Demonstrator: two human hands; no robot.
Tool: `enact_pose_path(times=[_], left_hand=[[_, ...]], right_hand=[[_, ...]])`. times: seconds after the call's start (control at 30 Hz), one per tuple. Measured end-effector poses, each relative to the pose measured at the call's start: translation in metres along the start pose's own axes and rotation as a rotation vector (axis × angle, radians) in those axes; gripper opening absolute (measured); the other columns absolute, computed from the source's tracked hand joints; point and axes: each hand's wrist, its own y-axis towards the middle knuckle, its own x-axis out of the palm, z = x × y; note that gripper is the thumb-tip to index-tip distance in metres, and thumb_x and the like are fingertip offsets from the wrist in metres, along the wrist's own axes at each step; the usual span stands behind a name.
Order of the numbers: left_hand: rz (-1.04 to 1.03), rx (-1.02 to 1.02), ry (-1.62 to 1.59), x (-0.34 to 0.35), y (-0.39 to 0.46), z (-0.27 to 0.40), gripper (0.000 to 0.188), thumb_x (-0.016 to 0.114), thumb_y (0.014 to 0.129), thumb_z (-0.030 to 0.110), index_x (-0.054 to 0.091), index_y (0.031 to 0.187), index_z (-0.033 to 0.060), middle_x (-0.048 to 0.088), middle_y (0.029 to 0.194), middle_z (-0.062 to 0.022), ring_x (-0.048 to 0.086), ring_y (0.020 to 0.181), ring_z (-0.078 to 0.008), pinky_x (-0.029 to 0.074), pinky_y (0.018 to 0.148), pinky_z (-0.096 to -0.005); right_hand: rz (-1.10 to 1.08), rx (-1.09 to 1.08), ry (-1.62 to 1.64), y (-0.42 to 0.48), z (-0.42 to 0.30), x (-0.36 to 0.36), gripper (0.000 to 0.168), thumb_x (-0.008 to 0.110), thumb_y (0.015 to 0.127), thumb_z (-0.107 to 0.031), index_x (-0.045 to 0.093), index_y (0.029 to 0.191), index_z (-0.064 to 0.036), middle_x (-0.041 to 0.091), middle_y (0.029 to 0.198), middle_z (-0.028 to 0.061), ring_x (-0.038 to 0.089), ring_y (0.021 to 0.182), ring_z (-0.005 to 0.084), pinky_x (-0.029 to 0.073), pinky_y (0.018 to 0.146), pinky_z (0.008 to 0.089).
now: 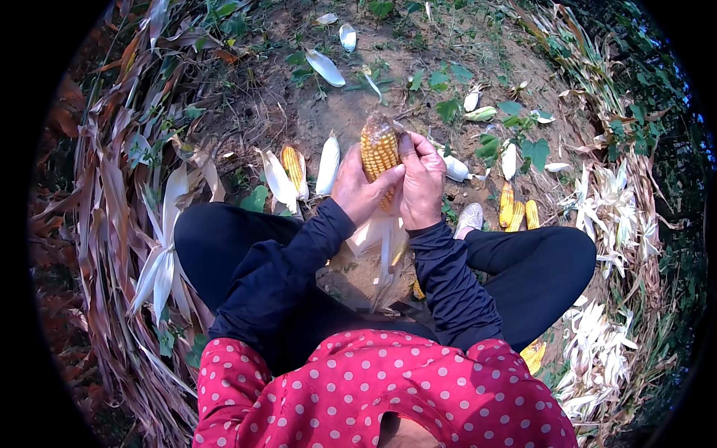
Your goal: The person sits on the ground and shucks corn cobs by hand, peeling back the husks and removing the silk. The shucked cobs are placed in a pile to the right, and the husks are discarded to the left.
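Between my two hands an ear of corn stands roughly upright, its yellow kernels bare and its tip brownish. My left hand grips its left side, thumb across the front. At its right side, my right hand has thumb and fingertips pinched near the upper edge, where some husk or silk seems to be held. Pale husk leaves hang below the ear between my wrists. A partly husked ear and an ear in white husk lie on the soil left of my hands.
Several bare yellow ears lie beyond my right knee, near a shoe. Heaped white husks are at the right. Dry corn stalks line the left side. Loose husk pieces and green weeds dot the soil ahead.
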Motion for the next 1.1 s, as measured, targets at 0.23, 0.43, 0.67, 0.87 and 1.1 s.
enact_pose_path(times=[0.23, 0.43, 0.67, 0.87, 1.1], left_hand=[[0.317, -0.145, -0.652, -0.042, 0.023, 0.022, 0.035, 0.072, 0.079, 0.018, 0.054, 0.104, 0.0008, 0.06, 0.095, -0.0048, 0.059, 0.086, -0.0131, 0.048, 0.079, -0.0279], [0.353, 0.0, -0.648, -0.045, 0.028, 0.013, 0.026, 0.067, 0.083, 0.01, 0.053, 0.103, 0.0028, 0.06, 0.094, -0.0037, 0.06, 0.085, -0.013, 0.049, 0.077, -0.0284], [0.1, 0.04, -0.382, -0.025, 0.016, 0.037, 0.046, 0.07, 0.078, 0.008, 0.045, 0.115, -0.0004, 0.058, 0.101, -0.0034, 0.057, 0.091, -0.0099, 0.047, 0.081, -0.0254], [-0.023, 0.188, -0.116, -0.021, 0.013, 0.033, 0.054, 0.072, 0.068, 0.008, 0.045, 0.115, 0.0014, 0.059, 0.097, -0.0081, 0.059, 0.094, -0.0145, 0.047, 0.082, -0.0273], [-0.272, 0.787, 0.776, 0.004, -0.019, 0.051, 0.058, 0.075, 0.05, 0.014, 0.049, 0.102, 0.0105, 0.055, 0.08, -0.0076, 0.061, 0.083, -0.03, 0.049, 0.072, -0.0389]], right_hand=[[0.023, 0.074, 0.26, 0.029, -0.016, -0.057, 0.01, 0.045, 0.097, -0.013, 0.049, 0.092, -0.005, 0.05, 0.075, 0.0032, 0.046, 0.061, 0.0094, 0.039, 0.053, 0.025], [-0.34, -0.024, -0.832, 0.018, 0.002, -0.035, 0.064, 0.081, 0.07, -0.034, 0.054, 0.118, -0.001, 0.056, 0.099, 0.0033, 0.055, 0.093, 0.0135, 0.045, 0.081, 0.0258], [-0.643, 0.309, -0.795, 0.008, 0.005, -0.017, 0.064, 0.08, 0.065, -0.018, 0.049, 0.118, 0.0, 0.054, 0.115, 0.0106, 0.054, 0.106, 0.021, 0.044, 0.091, 0.0336], [-0.803, 0.061, -1.135, -0.004, 0.044, -0.043, 0.062, 0.074, 0.07, -0.015, 0.047, 0.125, -0.004, 0.048, 0.127, 0.0109, 0.045, 0.118, 0.0239, 0.035, 0.1, 0.0382], [-0.742, -0.309, -1.181, -0.009, 0.053, -0.045, 0.055, 0.072, 0.07, -0.013, 0.049, 0.119, -0.004, 0.052, 0.118, 0.0122, 0.05, 0.111, 0.0259, 0.04, 0.093, 0.0366]])
